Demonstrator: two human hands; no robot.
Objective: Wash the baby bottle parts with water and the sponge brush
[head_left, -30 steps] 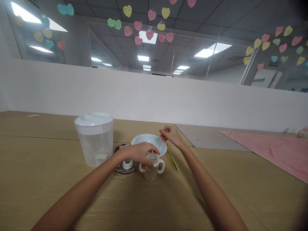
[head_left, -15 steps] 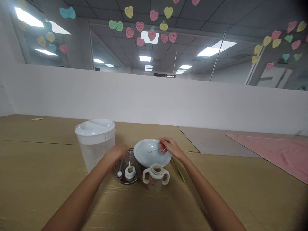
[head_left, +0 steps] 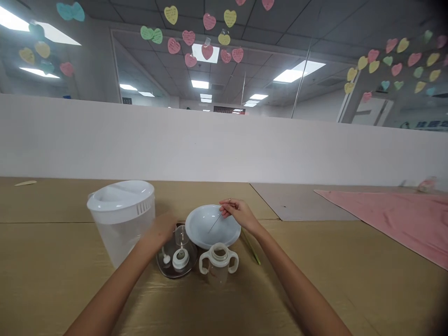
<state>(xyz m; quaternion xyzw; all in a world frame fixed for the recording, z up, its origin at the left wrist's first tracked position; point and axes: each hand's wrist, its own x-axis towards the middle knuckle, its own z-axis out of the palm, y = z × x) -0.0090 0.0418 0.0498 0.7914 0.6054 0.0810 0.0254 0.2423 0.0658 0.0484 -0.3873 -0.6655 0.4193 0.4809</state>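
My right hand (head_left: 234, 209), fingers pinched, holds a thin wire-like rod (head_left: 214, 224) slanting down into a white bowl (head_left: 196, 233). Smeared by motion, my left hand (head_left: 164, 227) is over the back left of a dark metal tray (head_left: 175, 274); its fingers cannot be made out. On the tray lie a clear cap (head_left: 181, 235), a white bottle collar (head_left: 180, 258) and a small white-ended straw piece (head_left: 166, 258). In front of the bowl, a clear bottle with two handles (head_left: 219, 266) stands upright without a lid.
A white lidded pitcher (head_left: 121, 205) stands left of the tray. Right of the bowl lies a thin green stick (head_left: 252, 247). A pink cloth (head_left: 388, 214) covers part of the table at the right. Behind is a low white wall (head_left: 210, 149) with glass above.
The rod in my right hand has tipped more steeply into the bowl. My left hand stays near the tray, blurred. The whole view has shifted a little to the right.
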